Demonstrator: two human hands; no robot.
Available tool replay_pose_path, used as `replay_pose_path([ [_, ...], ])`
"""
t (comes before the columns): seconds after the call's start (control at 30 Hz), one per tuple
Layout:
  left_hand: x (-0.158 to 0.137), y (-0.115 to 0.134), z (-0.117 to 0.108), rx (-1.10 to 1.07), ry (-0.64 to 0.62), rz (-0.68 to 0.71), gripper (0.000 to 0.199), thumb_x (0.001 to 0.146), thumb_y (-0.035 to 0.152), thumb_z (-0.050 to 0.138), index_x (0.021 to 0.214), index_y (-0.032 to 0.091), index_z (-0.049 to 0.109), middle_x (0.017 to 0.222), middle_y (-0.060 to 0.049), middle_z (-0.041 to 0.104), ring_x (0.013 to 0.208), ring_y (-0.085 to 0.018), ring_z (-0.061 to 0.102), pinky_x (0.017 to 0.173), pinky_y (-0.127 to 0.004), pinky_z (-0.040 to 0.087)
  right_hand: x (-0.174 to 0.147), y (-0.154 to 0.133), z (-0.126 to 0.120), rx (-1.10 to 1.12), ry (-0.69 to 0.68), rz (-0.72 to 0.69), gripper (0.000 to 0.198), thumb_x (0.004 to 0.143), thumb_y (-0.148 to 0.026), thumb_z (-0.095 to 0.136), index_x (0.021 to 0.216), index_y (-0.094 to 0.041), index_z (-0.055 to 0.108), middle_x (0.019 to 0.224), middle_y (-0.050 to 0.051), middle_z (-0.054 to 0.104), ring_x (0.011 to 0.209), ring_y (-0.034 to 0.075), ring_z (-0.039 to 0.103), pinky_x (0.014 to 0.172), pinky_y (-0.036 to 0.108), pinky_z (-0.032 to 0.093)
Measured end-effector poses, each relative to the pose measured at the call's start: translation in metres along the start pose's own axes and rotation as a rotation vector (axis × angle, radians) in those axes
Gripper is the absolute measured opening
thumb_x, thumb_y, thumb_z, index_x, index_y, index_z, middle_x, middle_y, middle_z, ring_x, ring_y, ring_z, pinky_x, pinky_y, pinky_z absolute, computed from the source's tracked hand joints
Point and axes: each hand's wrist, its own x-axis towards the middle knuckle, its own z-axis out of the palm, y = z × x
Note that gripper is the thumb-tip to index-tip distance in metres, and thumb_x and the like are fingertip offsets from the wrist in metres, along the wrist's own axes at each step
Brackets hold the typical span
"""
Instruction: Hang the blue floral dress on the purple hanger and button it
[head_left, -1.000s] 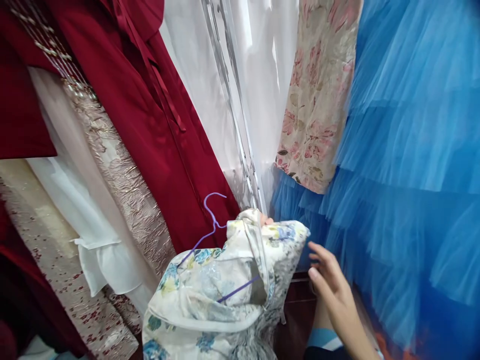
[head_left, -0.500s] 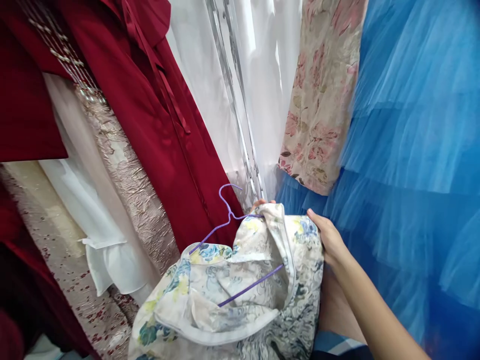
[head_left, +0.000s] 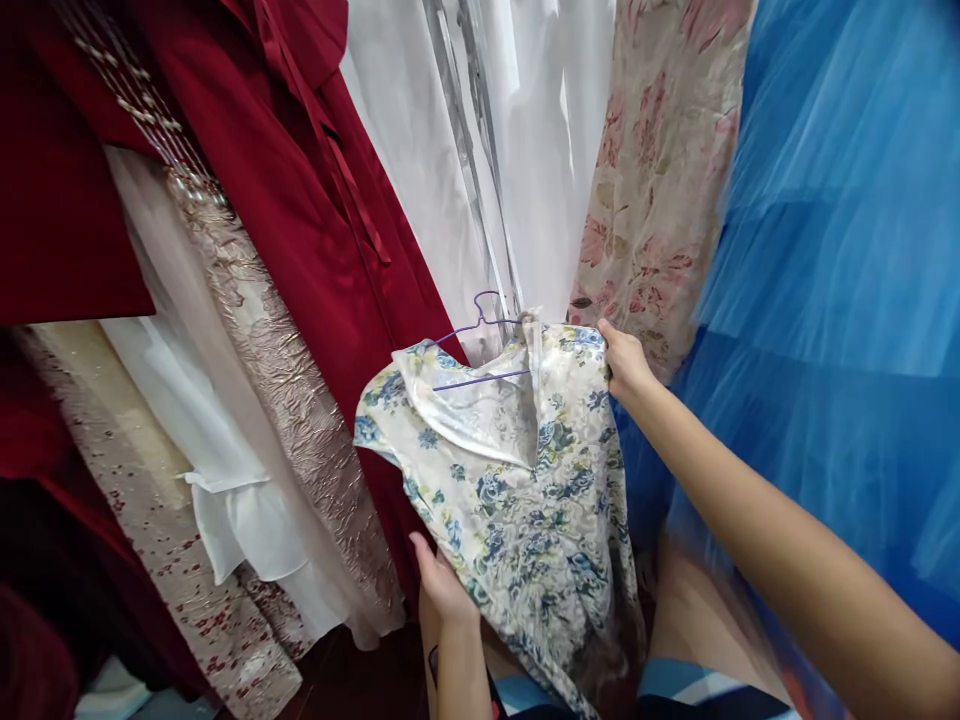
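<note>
A white floral dress (head_left: pixel 517 510) with blue and yellow flowers hangs in front of me on a thin purple hanger (head_left: pixel 480 312). Its V-shaped neckline gapes, and the hanger's bottom bar shows inside. My right hand (head_left: pixel 628 362) is closed on the dress's right shoulder, thumb on top. Lower down, my left hand (head_left: pixel 448 592) rests against the dress's left side. Its thumb is stretched out away from the cloth, while the other fingers are mostly hidden by the fabric.
Dark red garments (head_left: pixel 300 200) and a pinkish textured dress (head_left: pixel 277 350) hang at left. White cloth (head_left: pixel 397 130) and a pink-flowered garment (head_left: pixel 660 190) hang behind. Layered blue tulle (head_left: pixel 840 280) fills the right side. My bare legs (head_left: pixel 697 610) are below.
The floral dress and hanger have moved up and away from me, and the dress now hangs straighter. My left hand has left the neckline for the dress's lower left side. My right hand keeps the shoulder.
</note>
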Motion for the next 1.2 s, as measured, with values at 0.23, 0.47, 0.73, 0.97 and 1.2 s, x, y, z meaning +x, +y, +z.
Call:
replay_pose_path([
  [0.23, -0.011, -0.018, 0.002, 0.193, 0.136, 0.001, 0.045, 0.071, 0.03, 0.082, 0.113, 0.02, 0.071, 0.119, -0.01, 0.071, 0.129, -0.031, 0.055, 0.109, -0.036, 0.044, -0.023, 0.016, -0.046, 0.008, 0.087, -0.041, 0.041, 0.067, -0.055, 0.078, 0.069, -0.02, 0.056, 0.052, -0.004, 0.058, 0.065, 0.022, 0.068, 0.06, 0.031, 0.056],
  [0.47, -0.012, -0.048, -0.002, 0.229, 0.137, -0.041, 0.034, 0.075, 0.029, 0.079, 0.105, 0.013, 0.072, 0.112, -0.012, 0.074, 0.112, -0.029, 0.067, 0.1, -0.038, 0.05, -0.032, 0.042, -0.087, -0.101, 0.092, -0.113, 0.043, 0.07, -0.059, 0.074, 0.072, -0.018, 0.061, 0.064, 0.001, 0.065, 0.074, 0.022, 0.066, 0.064, 0.03, 0.053],
  [0.73, -0.015, -0.066, -0.007, 0.263, 0.189, -0.059, 0.033, 0.077, 0.029, 0.078, 0.106, 0.015, 0.073, 0.114, -0.012, 0.073, 0.115, -0.03, 0.065, 0.104, -0.039, 0.047, -0.112, 0.093, -0.122, -0.488, 0.317, -0.355, 0.045, 0.085, -0.045, 0.063, 0.121, -0.019, 0.06, 0.127, 0.01, 0.059, 0.113, 0.023, 0.056, 0.098, 0.037, 0.043],
  [0.97, -0.019, -0.068, -0.006, 0.23, 0.161, -0.034, 0.033, 0.079, 0.029, 0.077, 0.109, 0.014, 0.072, 0.116, -0.013, 0.072, 0.118, -0.03, 0.064, 0.107, -0.041, 0.045, -0.218, 0.167, -0.11, -0.549, -0.166, 0.076, 0.038, 0.084, -0.054, 0.064, 0.098, -0.019, 0.066, 0.097, 0.009, 0.068, 0.092, 0.026, 0.062, 0.085, 0.038, 0.049],
  [1.2, -0.02, -0.065, -0.007, 0.196, 0.125, -0.087, 0.035, 0.076, 0.029, 0.08, 0.106, 0.013, 0.073, 0.113, -0.013, 0.074, 0.114, -0.031, 0.066, 0.103, -0.041, 0.048, -0.21, 0.191, -0.094, -0.463, -0.322, 0.296, 0.048, 0.079, -0.068, 0.062, 0.075, -0.02, 0.057, 0.064, 0.002, 0.062, 0.054, 0.018, 0.055, 0.053, 0.03, 0.043],
])
